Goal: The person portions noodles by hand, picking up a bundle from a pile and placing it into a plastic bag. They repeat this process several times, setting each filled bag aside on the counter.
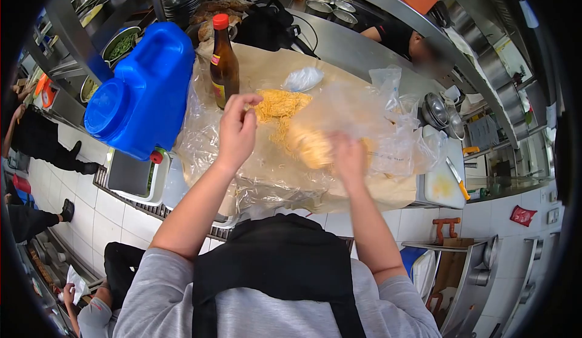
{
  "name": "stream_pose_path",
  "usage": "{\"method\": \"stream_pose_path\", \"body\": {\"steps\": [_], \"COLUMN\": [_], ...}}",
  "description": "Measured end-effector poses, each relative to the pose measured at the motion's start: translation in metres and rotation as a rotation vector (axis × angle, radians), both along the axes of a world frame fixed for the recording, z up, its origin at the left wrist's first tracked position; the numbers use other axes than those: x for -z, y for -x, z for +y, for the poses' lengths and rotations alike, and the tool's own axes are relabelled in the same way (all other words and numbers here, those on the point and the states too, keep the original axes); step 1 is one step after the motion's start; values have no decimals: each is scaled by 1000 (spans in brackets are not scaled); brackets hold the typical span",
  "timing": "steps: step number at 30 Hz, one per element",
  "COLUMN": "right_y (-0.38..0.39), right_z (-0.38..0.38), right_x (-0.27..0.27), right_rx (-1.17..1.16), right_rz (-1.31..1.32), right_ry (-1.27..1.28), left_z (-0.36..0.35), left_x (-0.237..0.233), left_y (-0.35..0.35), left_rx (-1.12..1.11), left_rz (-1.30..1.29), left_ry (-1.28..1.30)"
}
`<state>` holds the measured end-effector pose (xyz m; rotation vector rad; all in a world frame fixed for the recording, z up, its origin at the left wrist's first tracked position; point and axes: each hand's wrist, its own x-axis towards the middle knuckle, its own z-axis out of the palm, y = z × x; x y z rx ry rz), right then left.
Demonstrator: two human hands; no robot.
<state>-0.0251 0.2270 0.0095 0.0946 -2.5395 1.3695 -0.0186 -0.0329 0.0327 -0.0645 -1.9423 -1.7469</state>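
Yellow noodles (283, 104) lie in a loose heap on brown paper covered with clear plastic. My left hand (237, 133) is held just left of the heap, its fingers loosely bent and apart with nothing in them. To the right, my right hand (350, 159) is smeared by motion against a clear plastic bag (345, 110), which is blurred too. More yellow noodles (315, 147) show at the bag's lower left, beside that hand; its fingers are not distinct. A small knotted bag of whitish stuff (303, 79) rests behind the heap.
A brown bottle with a red cap (224, 65) and a big blue jug (148, 89) stand at the left. On the right, a knife (459, 180) lies on a white cutting board (441, 183), near metal bowls (439, 109). Another person (397, 38) is across the counter.
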Motion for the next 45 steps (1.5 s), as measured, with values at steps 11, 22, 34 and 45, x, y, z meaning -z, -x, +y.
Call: {"method": "stream_pose_path", "body": {"steps": [11,22,34,45], "right_y": [35,-51,-11,-32], "right_z": [150,12,51,64], "right_x": [-101,0,-12,-36], "right_rx": [394,-469,-311,-270], "right_rz": [244,112,-278,-226], "right_ry": [283,-412,247,287], "left_z": [-66,-85,-166,-180], "left_x": [92,164,59,-7], "left_y": [-100,-177,-139,-116], "left_rx": [-51,-183,243,153], "left_rz": [202,-693,-638,-257], "left_ry": [742,17,-706,-756]}}
